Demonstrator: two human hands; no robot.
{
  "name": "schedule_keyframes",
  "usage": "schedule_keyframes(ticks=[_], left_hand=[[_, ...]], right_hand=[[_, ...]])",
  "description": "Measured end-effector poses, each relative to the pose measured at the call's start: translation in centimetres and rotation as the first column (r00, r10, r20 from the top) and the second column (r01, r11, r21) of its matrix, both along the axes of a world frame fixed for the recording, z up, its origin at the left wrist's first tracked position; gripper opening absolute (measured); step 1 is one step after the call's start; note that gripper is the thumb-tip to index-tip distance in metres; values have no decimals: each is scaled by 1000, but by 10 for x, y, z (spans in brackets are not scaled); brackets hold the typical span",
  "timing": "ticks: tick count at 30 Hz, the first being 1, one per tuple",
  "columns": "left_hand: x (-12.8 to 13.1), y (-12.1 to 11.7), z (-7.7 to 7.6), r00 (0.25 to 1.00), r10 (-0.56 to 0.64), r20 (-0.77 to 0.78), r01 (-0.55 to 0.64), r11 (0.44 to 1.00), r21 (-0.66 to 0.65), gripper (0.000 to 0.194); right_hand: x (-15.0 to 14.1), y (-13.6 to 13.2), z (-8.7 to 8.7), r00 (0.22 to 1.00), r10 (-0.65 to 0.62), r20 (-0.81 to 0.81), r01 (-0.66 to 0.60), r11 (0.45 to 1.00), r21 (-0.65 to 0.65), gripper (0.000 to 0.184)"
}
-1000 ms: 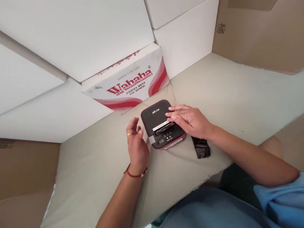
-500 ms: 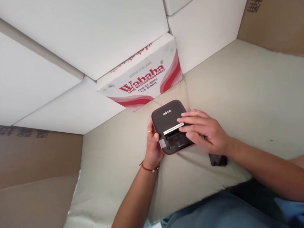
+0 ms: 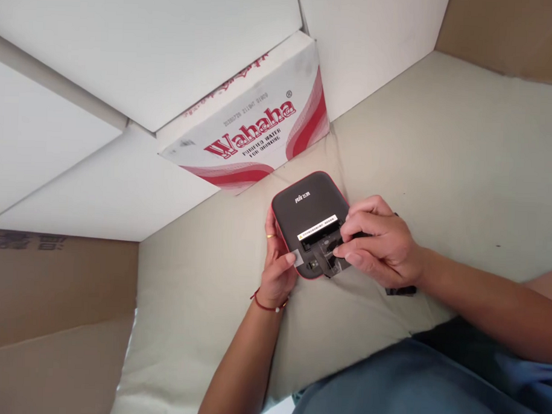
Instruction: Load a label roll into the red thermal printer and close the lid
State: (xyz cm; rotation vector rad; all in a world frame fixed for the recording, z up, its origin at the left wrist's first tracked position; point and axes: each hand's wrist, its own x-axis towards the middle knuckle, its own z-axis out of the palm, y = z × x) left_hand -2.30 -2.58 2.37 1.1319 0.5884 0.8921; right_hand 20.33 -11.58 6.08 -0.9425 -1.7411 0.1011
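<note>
A small black box-shaped device point(image 3: 298, 211) with a red edge, apparently a compact receipt printer, rests tilted on the cloth. My left hand point(image 3: 278, 273) grips its left side, thumb on a pale sticker point(image 3: 298, 258) at the corner and fingers along the edge. On its top is a white warning strip point(image 3: 318, 228), with a dark slot just below. My right hand point(image 3: 381, 241) pinches a dark, glossy, partly see-through piece point(image 3: 332, 266) at the front right, tilted up from the device. The fingers hide much of that piece.
A Wahaha water carton point(image 3: 255, 134) stands just beyond the device, among stacked white boxes point(image 3: 127, 51). Brown cardboard point(image 3: 60, 296) is at the left and the upper right. A small black object point(image 3: 400, 290) lies on the pale cloth point(image 3: 476, 178) beneath my right wrist.
My right hand has gone from lying with outstretched fingers over the device to pinching the dark piece, now raised at the front. My left thumb has moved onto the pale sticker.
</note>
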Motion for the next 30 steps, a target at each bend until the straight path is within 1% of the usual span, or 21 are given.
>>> schedule_keyframes(ticks=[4, 9, 12, 14, 15, 16, 17, 18, 20, 22, 23, 24, 26, 28, 29, 30], left_hand=[[-3, 0, -2, 999, 2, -47, 1, 998, 62, 104], [-4, 4, -7, 996, -62, -63, 66, 996, 63, 101], [-1, 5, -12, 1000, -30, -5, 30, 993, 112, 99], [1, 5, -15, 999, -3, 48, -3, 992, 124, 99], [1, 5, -16, 998, 3, 70, -12, 993, 117, 100], [2, 5, -16, 996, 6, 86, -15, 994, 104, 100], [2, 5, -17, 995, 9, 100, -18, 996, 89, 100], [2, 5, -16, 993, 17, 113, -26, 997, 74, 98], [3, 5, -16, 988, 66, 136, -73, 996, 44, 88], [5, 6, -17, 980, 145, 139, -147, 989, 7, 73], [5, 8, -18, 973, 190, 131, -189, 982, -17, 66], [6, 9, -20, 965, 232, 120, -229, 973, -43, 59], [7, 14, -25, 952, 291, 97, -283, 955, -92, 50], [7, 19, -29, 936, 343, 79, -334, 936, -112, 44], [6, 21, -31, 925, 374, 74, -365, 925, -109, 38], [6, 22, -32, 910, 408, 73, -400, 911, -99, 31]], right_hand=[[1, 0, 0, 1000, -12, 5, 12, 1000, 8, 23], [2, -2, 4, 996, -79, 46, 76, 995, 57, 21], [1, -7, 14, 981, -182, 71, 176, 981, 85, 20], [3, -7, 24, 969, -232, 89, 227, 972, 59, 24], [5, -5, 29, 969, -228, 93, 228, 974, 7, 28], [7, -1, 35, 974, -207, 89, 214, 974, -76, 33], [11, 6, 41, 981, -177, 79, 189, 965, -182, 37], [15, 15, 46, 987, -146, 72, 161, 941, -298, 41], [23, 37, 56, 989, -88, 115, 135, 856, -500, 40], [25, 59, 65, 968, -5, 250, 167, 758, -631, 28], [23, 69, 70, 939, 48, 341, 206, 715, -668, 23], [19, 77, 74, 893, 98, 440, 265, 675, -688, 22], [6, 86, 81, 757, 174, 629, 416, 615, -670, 27], [-9, 89, 86, 613, 220, 759, 538, 587, -605, 28], [-16, 89, 88, 561, 239, 793, 569, 584, -579, 29], [-21, 89, 90, 527, 253, 811, 583, 588, -562, 30]])
